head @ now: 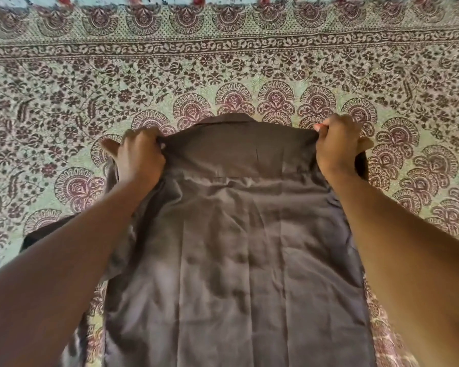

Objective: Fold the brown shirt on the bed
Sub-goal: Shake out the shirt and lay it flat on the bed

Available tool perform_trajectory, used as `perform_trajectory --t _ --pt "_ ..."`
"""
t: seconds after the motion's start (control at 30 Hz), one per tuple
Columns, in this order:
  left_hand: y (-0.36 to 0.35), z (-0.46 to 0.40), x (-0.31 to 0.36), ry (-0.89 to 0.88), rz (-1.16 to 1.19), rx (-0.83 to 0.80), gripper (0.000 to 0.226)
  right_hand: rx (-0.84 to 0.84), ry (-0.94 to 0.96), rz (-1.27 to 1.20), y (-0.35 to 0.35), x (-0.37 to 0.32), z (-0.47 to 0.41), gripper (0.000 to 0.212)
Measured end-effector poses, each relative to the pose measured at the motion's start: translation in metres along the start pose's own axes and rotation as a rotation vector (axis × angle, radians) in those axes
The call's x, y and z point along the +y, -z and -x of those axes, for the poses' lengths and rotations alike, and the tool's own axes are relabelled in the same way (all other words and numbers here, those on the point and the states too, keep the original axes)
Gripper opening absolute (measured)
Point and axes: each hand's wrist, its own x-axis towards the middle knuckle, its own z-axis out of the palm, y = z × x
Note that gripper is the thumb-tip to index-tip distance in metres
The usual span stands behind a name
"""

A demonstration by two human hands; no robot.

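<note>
The left hand (139, 154) and the right hand (337, 147) each pinch a shoulder of the brown shirt (236, 247), fingers closed tight on the cloth. The shirt lies back-up in the middle of the bed (64, 83), its collar pointing to the far edge. It looks soft, thin and light, maybe slippery. The shoulders seem good spots to hold. The patterned bedcover (249, 49) is flat.

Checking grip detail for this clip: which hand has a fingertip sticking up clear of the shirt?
The right hand: a pale-nailed fingertip shows above the brown shirt at its shoulder. The left hand is a closed fist, fingertips hidden.
</note>
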Motion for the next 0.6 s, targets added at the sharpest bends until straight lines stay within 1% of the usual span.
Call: perform_trajectory --t 0.07,0.1,0.17,0.2,0.23,0.27,0.3,0.33,0.37,0.43,0.47,0.53,0.57,0.6 --pt "-0.007 -0.002 0.0 0.017 0.0 0.047 0.033 0.044 0.044 0.07 0.002 -0.008 0.009 0.016" --pt "-0.01 -0.003 0.0 0.016 -0.006 0.056 0.031 0.081 0.094 0.066 0.004 -0.014 0.018 0.017" --pt "-0.017 -0.008 -0.003 -0.029 -0.036 0.085 0.024 0.129 0.29 -0.012 0.0 -0.028 0.043 0.02" --pt "-0.021 -0.011 -0.009 -0.075 -0.072 0.103 0.021 0.093 0.419 -0.031 -0.005 -0.034 0.06 0.026" --pt "-0.025 -0.015 -0.016 -0.145 -0.123 0.111 0.02 0.009 0.537 -0.015 -0.013 -0.037 0.076 0.036" --pt "-0.03 -0.018 -0.025 -0.226 -0.188 0.108 0.022 -0.089 0.629 0.04 -0.022 -0.037 0.09 0.048" --pt "-0.036 -0.022 -0.033 -0.296 -0.258 0.095 0.026 -0.183 0.672 0.112 -0.029 -0.034 0.099 0.059" --pt "-0.039 -0.025 -0.041 -0.344 -0.325 0.073 0.031 -0.242 0.656 0.176 -0.034 -0.028 0.102 0.068" --pt "-0.039 -0.028 -0.046 -0.366 -0.378 0.046 0.034 -0.266 0.604 0.21 -0.037 -0.022 0.101 0.072" --pt "-0.034 -0.026 -0.045 -0.357 -0.395 0.038 0.039 -0.276 0.504 0.229 -0.037 -0.011 0.092 0.075" --pt "-0.031 -0.018 -0.038 -0.361 -0.371 0.053 0.043 -0.287 0.484 0.228 -0.038 -0.008 0.087 0.076" --pt "-0.03 0.013 -0.011 -0.446 -0.259 0.053 0.054 -0.309 0.485 0.227 -0.039 -0.005 0.082 0.078" --pt "-0.034 0.034 0.006 -0.51 -0.159 0.0 0.06 -0.315 0.493 0.232 -0.04 -0.005 0.082 0.08" --pt "-0.042 0.053 0.02 -0.556 -0.096 -0.092 0.071 -0.317 0.506 0.24 -0.04 -0.005 0.083 0.081"
